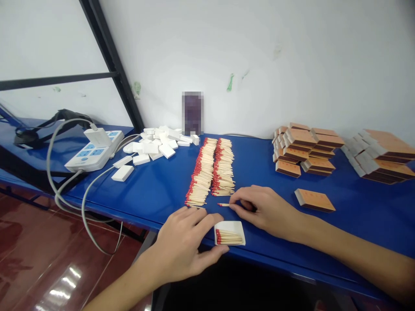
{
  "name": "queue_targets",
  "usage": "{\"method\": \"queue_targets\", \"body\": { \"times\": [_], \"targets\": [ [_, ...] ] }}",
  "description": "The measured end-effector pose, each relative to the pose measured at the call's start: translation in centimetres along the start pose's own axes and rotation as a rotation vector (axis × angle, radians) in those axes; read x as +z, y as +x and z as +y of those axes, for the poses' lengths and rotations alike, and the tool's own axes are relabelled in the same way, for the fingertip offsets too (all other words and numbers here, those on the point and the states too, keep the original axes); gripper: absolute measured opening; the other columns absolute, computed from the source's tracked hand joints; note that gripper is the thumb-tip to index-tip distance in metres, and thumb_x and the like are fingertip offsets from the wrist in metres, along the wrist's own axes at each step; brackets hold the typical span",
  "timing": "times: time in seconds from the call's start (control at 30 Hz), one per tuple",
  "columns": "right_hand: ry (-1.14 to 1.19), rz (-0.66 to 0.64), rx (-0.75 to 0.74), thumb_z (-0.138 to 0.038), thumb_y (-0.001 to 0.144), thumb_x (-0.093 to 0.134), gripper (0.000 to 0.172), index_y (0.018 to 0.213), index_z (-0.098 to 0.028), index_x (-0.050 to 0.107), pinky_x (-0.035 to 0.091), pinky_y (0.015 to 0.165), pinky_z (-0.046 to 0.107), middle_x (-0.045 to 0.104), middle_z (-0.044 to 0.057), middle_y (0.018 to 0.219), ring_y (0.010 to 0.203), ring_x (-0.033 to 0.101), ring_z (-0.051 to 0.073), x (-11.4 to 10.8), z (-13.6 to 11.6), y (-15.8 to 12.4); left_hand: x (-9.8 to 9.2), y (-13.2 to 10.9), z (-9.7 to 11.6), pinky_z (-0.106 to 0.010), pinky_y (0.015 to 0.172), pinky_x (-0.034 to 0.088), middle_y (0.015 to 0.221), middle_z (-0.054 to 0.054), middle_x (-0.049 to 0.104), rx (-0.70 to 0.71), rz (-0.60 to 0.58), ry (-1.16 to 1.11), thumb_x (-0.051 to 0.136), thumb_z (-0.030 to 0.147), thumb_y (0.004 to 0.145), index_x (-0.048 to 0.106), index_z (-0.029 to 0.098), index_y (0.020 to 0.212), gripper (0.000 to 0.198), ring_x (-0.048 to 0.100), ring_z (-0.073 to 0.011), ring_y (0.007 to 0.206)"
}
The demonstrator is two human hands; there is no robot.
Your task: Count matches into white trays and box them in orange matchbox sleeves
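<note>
My left hand point(183, 244) grips a small white matchbox tray point(234, 225) at the table's front edge, with its thumb and forefinger at the tray's left end. Several red-tipped matches point(229, 239) lie side by side in the lower part of the tray. Just above it, my right hand point(266, 209) pinches a match point(223, 204) between thumb and forefinger, its red head pointing left. Beyond the hands run two long rows of loose matches, a left row point(202, 172) and a right row point(223, 166), heads mostly to the left.
White trays point(158, 142) lie heaped at the back left, beside a power strip point(94, 153) with white cables. Orange matchboxes stand in a middle stack point(304, 147) and a far-right stack point(385, 153); a single matchbox point(314, 200) lies nearer. A pixelated dark rectangle point(192, 112) leans at the wall.
</note>
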State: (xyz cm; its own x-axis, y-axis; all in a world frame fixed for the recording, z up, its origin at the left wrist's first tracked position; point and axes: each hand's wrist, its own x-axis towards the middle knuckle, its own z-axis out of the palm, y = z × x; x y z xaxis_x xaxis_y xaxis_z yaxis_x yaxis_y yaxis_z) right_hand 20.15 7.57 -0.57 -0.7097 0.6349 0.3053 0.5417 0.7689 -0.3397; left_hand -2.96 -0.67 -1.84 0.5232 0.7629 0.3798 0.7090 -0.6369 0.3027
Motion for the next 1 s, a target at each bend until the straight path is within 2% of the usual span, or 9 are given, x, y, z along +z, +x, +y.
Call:
{"method": "queue_targets", "body": {
  "times": [0.2, 0.5, 0.8, 1.0],
  "targets": [
    [0.01, 0.05, 0.019, -0.027, 0.094, 0.057, 0.015, 0.088, -0.018, 0.068, 0.037, 0.057, 0.023, 0.057, -0.002, 0.063, 0.056, 0.05, 0.012, 0.12, 0.09, 0.33, 0.06, 0.19, -0.2, -0.04, 0.078, 0.048, 0.099, -0.003, 0.067, 0.003, 0.002, 0.003, 0.061, 0.041, 0.092, 0.054, 0.024, 0.117, 0.031, 0.063, -0.0246, 0.085],
    [0.012, 0.053, 0.036, -0.027, 0.096, 0.055, 0.021, 0.106, -0.022, 0.073, 0.04, 0.061, 0.023, 0.069, 0.001, 0.079, 0.066, 0.059, 0.013, 0.32, 0.24, 0.22, -0.02, 0.03, -0.02, -0.04, 0.078, 0.05, 0.101, -0.004, 0.063, 0.012, 0.013, 0.032, 0.061, 0.039, 0.092, 0.054, 0.024, 0.117, 0.03, 0.063, -0.0246, 0.086],
    [-0.01, 0.092, 0.007, -0.028, 0.097, 0.053, 0.024, 0.106, -0.021, 0.074, 0.04, 0.06, 0.024, 0.066, 0.001, 0.072, 0.062, 0.056, 0.013, 0.63, 0.46, -0.06, 0.14, 0.13, -0.01, -0.039, 0.082, 0.052, 0.115, -0.008, 0.059, 0.023, 0.021, 0.041, 0.06, 0.037, 0.091, 0.056, 0.023, 0.116, 0.029, 0.063, -0.0255, 0.099],
    [0.01, 0.089, -0.014, -0.028, 0.096, 0.054, 0.021, 0.095, -0.02, 0.074, 0.038, 0.061, 0.024, 0.062, 0.0, 0.066, 0.06, 0.053, 0.012, 0.83, 0.69, -0.03, 0.07, 0.11, 0.08, -0.042, 0.086, 0.053, 0.124, -0.008, 0.059, 0.025, 0.033, 0.074, 0.06, 0.038, 0.091, 0.056, 0.023, 0.116, 0.03, 0.064, -0.0272, 0.105]
  ]
}}
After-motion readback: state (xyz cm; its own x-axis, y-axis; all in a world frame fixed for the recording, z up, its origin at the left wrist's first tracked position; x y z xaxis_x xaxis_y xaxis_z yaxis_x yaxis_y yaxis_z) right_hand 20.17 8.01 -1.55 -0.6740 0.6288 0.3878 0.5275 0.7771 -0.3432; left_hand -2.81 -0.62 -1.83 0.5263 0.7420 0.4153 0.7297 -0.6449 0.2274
